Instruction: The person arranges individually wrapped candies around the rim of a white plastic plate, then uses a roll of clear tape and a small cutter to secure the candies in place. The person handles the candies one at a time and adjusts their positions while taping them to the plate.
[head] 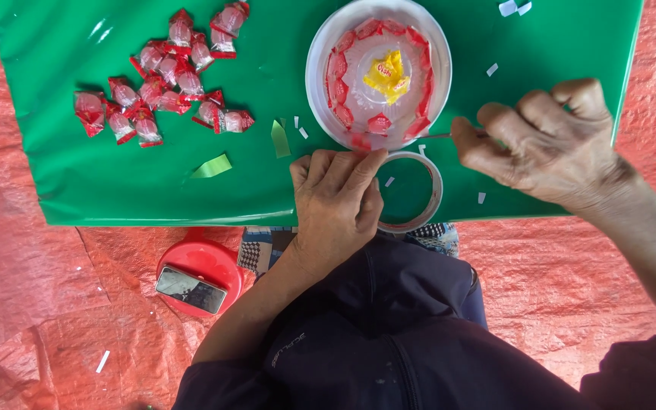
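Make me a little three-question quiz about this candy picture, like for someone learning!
1. True or false: the left hand touches the white bowl's rim.
2. What lies beside that hand: A tape roll, B scissors, C cup?
3. Where is the loose candy pile: left or right of the bowl?

Key:
1. True.
2. A.
3. Left, on the green sheet. The right hand pinches something thin; I cannot tell what.

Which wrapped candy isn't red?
The yellow-wrapped candy at the centre of the white plate. Those ringing it inside the plate and the loose pile on the green sheet are all red.
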